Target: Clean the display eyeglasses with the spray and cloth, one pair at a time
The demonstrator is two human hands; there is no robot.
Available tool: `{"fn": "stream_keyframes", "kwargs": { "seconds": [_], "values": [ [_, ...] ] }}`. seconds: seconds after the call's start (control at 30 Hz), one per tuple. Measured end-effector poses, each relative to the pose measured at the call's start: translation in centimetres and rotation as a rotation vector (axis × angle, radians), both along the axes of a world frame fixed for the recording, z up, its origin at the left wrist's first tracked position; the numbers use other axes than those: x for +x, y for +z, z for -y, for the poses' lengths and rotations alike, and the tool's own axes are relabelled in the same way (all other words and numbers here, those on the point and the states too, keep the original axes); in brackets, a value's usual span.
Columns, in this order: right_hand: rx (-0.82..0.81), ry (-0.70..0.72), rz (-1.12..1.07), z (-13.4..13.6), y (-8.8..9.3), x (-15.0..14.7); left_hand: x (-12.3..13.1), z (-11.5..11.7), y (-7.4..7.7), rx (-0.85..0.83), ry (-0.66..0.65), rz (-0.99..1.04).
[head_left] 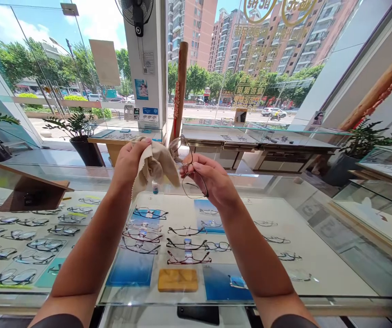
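My left hand point(130, 160) is closed on a beige cleaning cloth point(157, 166) with a zigzag edge, which hangs down toward the right. In my right hand point(213, 175) is a pair of thin-rimmed eyeglasses point(196, 195), pinched near the middle of the frame and turned on end, one lens up and the other below. The cloth's right side is close to the upper lens; whether they touch I cannot tell. Both hands are raised over the glass display counter point(267, 184). My right fingers partly cover the glasses.
Rows of eyeglasses point(185, 244) lie inside the counter, with a yellow block point(177, 280) among them. A wooden stand point(33, 191) is at left. A black phone point(198, 314) lies at the near edge. More display cases point(216, 136) stand by the window.
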State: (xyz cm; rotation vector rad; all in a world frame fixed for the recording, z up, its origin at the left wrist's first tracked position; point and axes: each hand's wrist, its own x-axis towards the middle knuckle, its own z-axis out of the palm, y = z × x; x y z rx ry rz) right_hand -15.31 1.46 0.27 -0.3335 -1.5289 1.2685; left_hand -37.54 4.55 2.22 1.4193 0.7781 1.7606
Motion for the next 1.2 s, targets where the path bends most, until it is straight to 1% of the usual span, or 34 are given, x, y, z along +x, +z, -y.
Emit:
{"fn": "stream_keyframes", "kwargs": {
  "seconds": [0.1,0.23,0.3,0.37,0.43,0.47,0.6,0.73,0.8,0.9,1.03,1.2],
  "values": [
    [-0.011,-0.047,-0.009,0.1,0.2,0.2,-0.6,-0.4,0.2,-0.063,0.033,0.053],
    [-0.019,-0.061,-0.018,0.2,0.4,0.4,-0.5,-0.5,0.1,-0.086,0.045,0.021],
    [-0.019,-0.039,-0.022,0.2,0.5,0.4,-0.2,-0.2,0.1,-0.077,0.026,0.023],
    [-0.014,-0.007,-0.033,0.2,0.5,0.5,0.0,0.1,0.1,-0.056,-0.028,0.022],
    [-0.007,0.015,-0.046,0.1,0.5,0.6,-0.1,0.5,0.1,-0.011,-0.069,-0.033],
    [-0.003,0.019,-0.05,0.1,0.5,0.6,-0.3,0.5,0.1,0.028,-0.061,-0.085],
    [-0.005,0.017,-0.02,0.0,0.6,0.8,-1.1,0.7,-0.1,0.293,0.07,-0.352],
    [-0.014,0.042,0.097,0.1,0.8,1.1,-1.4,1.0,0.1,0.579,0.115,-0.597],
    [-0.008,0.064,0.131,0.1,0.9,1.2,-1.3,1.4,0.2,0.662,0.145,-0.692],
    [0.009,0.082,0.157,0.1,0.9,1.3,-1.0,1.9,0.3,0.68,0.155,-0.748],
    [0.034,0.051,0.208,0.1,1.0,1.4,-0.9,2.2,0.5,0.658,0.159,-0.771],
    [0.092,0.005,0.263,0.2,1.2,1.7,-0.8,2.3,0.7,0.639,0.107,-0.79]
  ]
}}
